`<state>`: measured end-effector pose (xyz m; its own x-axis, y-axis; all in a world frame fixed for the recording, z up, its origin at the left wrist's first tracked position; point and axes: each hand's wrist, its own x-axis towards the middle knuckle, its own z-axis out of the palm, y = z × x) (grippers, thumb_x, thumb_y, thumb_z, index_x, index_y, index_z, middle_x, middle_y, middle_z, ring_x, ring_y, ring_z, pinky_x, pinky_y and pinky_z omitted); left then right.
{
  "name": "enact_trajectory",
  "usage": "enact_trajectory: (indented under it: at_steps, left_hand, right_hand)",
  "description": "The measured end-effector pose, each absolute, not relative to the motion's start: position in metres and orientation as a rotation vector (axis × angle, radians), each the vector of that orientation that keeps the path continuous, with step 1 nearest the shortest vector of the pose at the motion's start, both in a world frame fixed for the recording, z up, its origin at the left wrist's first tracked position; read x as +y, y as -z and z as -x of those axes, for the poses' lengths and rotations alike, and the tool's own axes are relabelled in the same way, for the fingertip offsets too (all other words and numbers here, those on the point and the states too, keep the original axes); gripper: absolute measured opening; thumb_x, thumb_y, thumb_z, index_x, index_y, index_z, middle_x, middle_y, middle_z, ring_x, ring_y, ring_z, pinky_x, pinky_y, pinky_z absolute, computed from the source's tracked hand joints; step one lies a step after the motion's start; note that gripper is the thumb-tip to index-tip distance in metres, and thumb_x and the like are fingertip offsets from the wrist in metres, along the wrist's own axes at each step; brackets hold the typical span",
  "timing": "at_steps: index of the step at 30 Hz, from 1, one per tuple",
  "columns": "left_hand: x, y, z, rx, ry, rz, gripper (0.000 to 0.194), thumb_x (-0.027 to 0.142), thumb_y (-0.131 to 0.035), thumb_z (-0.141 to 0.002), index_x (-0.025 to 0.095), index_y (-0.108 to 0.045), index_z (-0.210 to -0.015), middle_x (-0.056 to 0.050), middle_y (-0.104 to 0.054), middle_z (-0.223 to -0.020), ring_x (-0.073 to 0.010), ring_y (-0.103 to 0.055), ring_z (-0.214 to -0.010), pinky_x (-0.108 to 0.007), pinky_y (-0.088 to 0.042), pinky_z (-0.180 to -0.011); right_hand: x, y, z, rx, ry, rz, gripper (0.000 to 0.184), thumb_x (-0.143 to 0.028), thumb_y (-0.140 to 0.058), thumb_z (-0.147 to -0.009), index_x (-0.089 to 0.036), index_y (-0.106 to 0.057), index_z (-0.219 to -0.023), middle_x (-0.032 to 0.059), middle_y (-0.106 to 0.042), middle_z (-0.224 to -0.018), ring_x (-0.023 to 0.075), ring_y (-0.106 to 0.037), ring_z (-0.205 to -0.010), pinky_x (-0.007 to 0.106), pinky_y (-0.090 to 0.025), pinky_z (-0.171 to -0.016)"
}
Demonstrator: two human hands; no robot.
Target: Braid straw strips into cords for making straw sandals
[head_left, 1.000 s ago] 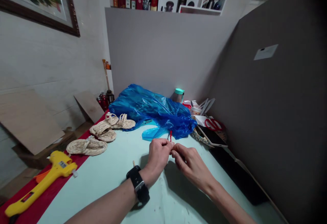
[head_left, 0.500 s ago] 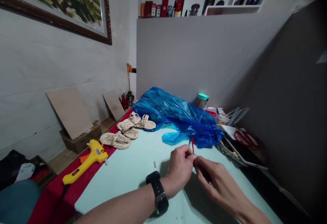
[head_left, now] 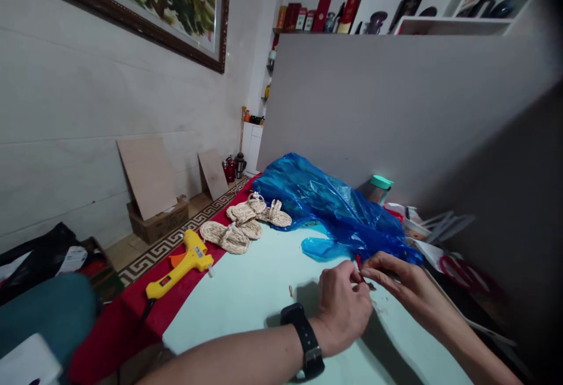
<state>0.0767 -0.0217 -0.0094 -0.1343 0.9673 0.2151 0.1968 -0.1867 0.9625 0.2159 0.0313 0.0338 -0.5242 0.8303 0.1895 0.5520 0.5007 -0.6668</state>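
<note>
My left hand [head_left: 343, 300], with a black watch on the wrist, is closed with its fingertips pinched on a short red cord [head_left: 359, 263]. My right hand [head_left: 398, 276] is close beside it, thumb and fingers pinched together at the same cord. Parts of the cord are hidden behind the fingers. Just under the fingertips a small dark bit [head_left: 370, 285] shows, too small to name. Both hands are above the pale green table top [head_left: 250, 291]. To the left of my left hand lies a tiny tan piece [head_left: 291, 290].
Several woven straw sandals [head_left: 225, 237] lie at the table's left edge, near a yellow hot glue gun [head_left: 185, 262] on red cloth [head_left: 136, 314]. A blue plastic bag [head_left: 329, 197] covers the back. A green-lidded jar [head_left: 380, 188] and cluttered items stand at the right.
My view has swung left, so the scene sits further right. The hands have drawn slightly apart at the tips, and the red cord now shows between them.
</note>
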Motion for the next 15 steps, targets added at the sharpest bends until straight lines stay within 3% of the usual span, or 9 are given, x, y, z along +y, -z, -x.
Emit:
enact_trajectory:
  at_steps: [4,9,12,15]
  left_hand:
    - [-0.022,0.007,-0.074,1.422,-1.384,-1.295,0.01,0.014,-0.048,-0.078,0.022,-0.048,-0.071,-0.004,-0.06,-0.074,-0.0208,-0.057,-0.077,-0.029,-0.041,-0.067]
    - [-0.026,0.001,-0.069,1.435,-1.324,-1.216,0.019,0.008,-0.047,-0.076,0.019,-0.051,-0.092,-0.008,-0.062,-0.089,-0.0244,-0.056,-0.088,-0.033,-0.04,-0.073]
    - [-0.027,0.001,-0.068,1.403,-1.299,-1.223,0.03,0.005,-0.048,-0.074,0.017,-0.048,-0.102,-0.011,-0.061,-0.095,-0.0257,-0.056,-0.09,-0.035,-0.039,-0.074]
    - [-0.03,0.003,-0.07,1.379,-1.276,-1.24,0.026,0.006,-0.048,-0.075,0.019,-0.049,-0.098,-0.011,-0.061,-0.096,-0.0272,-0.055,-0.091,-0.037,-0.038,-0.075]
  right_hand:
    - [0.041,-0.029,-0.198,-2.063,-1.097,1.119,0.043,-0.061,-0.064,-0.074,-0.018,-0.06,-0.072,0.0027,-0.057,-0.071,0.0168,-0.052,-0.067,0.026,-0.042,-0.06]
    - [0.051,-0.012,-0.197,-2.043,-1.277,1.245,0.05,-0.066,-0.064,-0.071,-0.017,-0.058,-0.075,-0.0047,-0.041,-0.056,0.0068,-0.028,-0.046,0.021,-0.02,-0.043]
    - [0.057,-0.004,-0.204,-2.096,-1.327,1.243,0.053,-0.068,-0.065,-0.069,-0.016,-0.058,-0.073,-0.005,-0.039,-0.057,0.0053,-0.026,-0.046,0.021,-0.016,-0.043]
    - [0.056,0.0,-0.212,-2.115,-1.372,1.279,0.058,-0.072,-0.065,-0.064,-0.015,-0.057,-0.07,-0.0049,-0.039,-0.057,0.0047,-0.025,-0.046,0.02,-0.014,-0.042]
